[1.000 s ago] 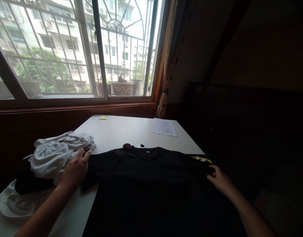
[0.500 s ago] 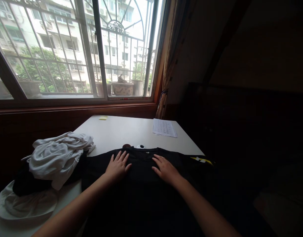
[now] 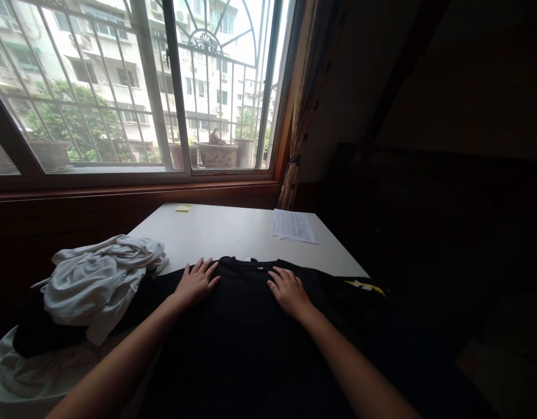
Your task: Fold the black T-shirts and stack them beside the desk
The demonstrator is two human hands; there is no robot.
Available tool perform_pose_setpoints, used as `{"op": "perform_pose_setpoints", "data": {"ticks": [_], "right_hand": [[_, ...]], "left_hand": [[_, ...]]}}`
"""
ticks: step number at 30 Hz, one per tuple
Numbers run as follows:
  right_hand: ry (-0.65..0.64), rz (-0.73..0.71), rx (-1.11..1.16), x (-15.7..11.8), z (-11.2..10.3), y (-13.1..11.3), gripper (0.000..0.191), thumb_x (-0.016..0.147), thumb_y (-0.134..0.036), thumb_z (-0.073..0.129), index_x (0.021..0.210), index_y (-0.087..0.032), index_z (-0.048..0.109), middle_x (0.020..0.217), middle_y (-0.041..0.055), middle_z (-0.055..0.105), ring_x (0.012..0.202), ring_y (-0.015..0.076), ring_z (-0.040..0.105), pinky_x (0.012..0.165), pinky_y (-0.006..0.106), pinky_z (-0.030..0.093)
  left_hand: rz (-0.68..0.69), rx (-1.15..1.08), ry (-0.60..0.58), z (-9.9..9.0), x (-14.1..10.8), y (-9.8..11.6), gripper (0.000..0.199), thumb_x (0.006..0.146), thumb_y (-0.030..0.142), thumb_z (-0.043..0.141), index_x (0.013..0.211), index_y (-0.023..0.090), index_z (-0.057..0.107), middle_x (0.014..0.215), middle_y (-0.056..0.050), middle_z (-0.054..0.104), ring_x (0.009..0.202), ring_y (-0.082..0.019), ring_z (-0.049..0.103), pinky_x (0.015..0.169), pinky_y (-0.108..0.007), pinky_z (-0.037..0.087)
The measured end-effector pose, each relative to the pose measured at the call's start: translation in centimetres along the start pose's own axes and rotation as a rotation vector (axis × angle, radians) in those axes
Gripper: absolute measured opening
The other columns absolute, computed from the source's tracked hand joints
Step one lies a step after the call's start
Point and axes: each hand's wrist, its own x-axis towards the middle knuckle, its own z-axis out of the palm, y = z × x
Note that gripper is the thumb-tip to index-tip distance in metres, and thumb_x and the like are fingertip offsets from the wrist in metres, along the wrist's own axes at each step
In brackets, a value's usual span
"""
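Observation:
A black shirt (image 3: pixel 242 326) lies spread over the near part of the white table, its collar toward the window and a yellow and white patch at its right sleeve. My left hand (image 3: pixel 196 281) rests flat on the shirt left of the collar, fingers spread. On the other side of the collar, my right hand (image 3: pixel 289 291) lies on the cloth with its fingers apart and slightly bent. Neither hand grips anything. A small round black and white item (image 3: pixel 252 259) peeks out behind the collar, mostly covered.
Crumpled white and grey clothes (image 3: pixel 94 282) are heaped at the left, with dark cloth among them. Printed papers (image 3: pixel 295 226) and a yellow note (image 3: pixel 183 208) lie on the white table (image 3: pixel 220 230). Behind it are a barred window and a curtain (image 3: pixel 295 145).
My left hand has moved left and slightly away from me along the shirt. The collar now covers the brown round item and more of the black and white one. My right hand has barely shifted.

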Motion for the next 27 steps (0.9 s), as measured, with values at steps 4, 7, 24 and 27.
{"op": "perform_pose_setpoints", "data": {"ticks": [4, 7, 24, 27], "right_hand": [[0.081, 0.012, 0.002, 2.3, -0.3, -0.8, 0.043, 0.104, -0.039, 0.032, 0.124, -0.027, 0.067, 0.138, 0.0064, 0.060, 0.130, 0.0272, 0.046, 0.110, 0.043, 0.035], [0.104, 0.022, 0.015, 4.4, -0.6, -0.4, 0.038, 0.102, -0.031, 0.037, 0.122, -0.024, 0.068, 0.131, 0.0087, 0.063, 0.125, 0.0269, 0.049, 0.109, 0.039, 0.035], [0.013, 0.093, 0.140, 9.4, -0.6, 6.6, 0.009, 0.091, -0.027, 0.063, 0.088, -0.019, 0.066, 0.106, 0.0059, 0.064, 0.094, 0.0164, 0.062, 0.082, 0.026, 0.045], [0.089, 0.098, 0.097, 9.2, -0.2, 6.4, 0.011, 0.096, -0.027, 0.055, 0.095, -0.020, 0.064, 0.109, 0.0068, 0.061, 0.094, 0.0178, 0.060, 0.079, 0.027, 0.044]], "left_hand": [[-0.027, -0.001, 0.061, -0.8, 1.6, 0.7, 0.050, 0.104, 0.046, 0.037, 0.148, 0.023, 0.045, 0.148, -0.014, 0.050, 0.138, -0.035, 0.040, 0.115, -0.057, 0.024], [-0.048, -0.015, 0.084, -1.6, 3.1, 1.2, 0.046, 0.104, 0.043, 0.040, 0.142, 0.020, 0.052, 0.136, -0.015, 0.056, 0.126, -0.032, 0.048, 0.106, -0.046, 0.037], [-0.025, -0.092, 0.057, -1.2, 7.2, 1.0, 0.012, 0.098, 0.032, 0.053, 0.102, 0.022, 0.059, 0.104, -0.007, 0.069, 0.102, -0.027, 0.056, 0.081, -0.035, 0.044], [0.003, -0.074, 0.102, -1.0, 6.9, 1.4, 0.011, 0.101, 0.028, 0.047, 0.103, 0.021, 0.056, 0.104, -0.008, 0.068, 0.099, -0.026, 0.057, 0.081, -0.034, 0.044]]}}
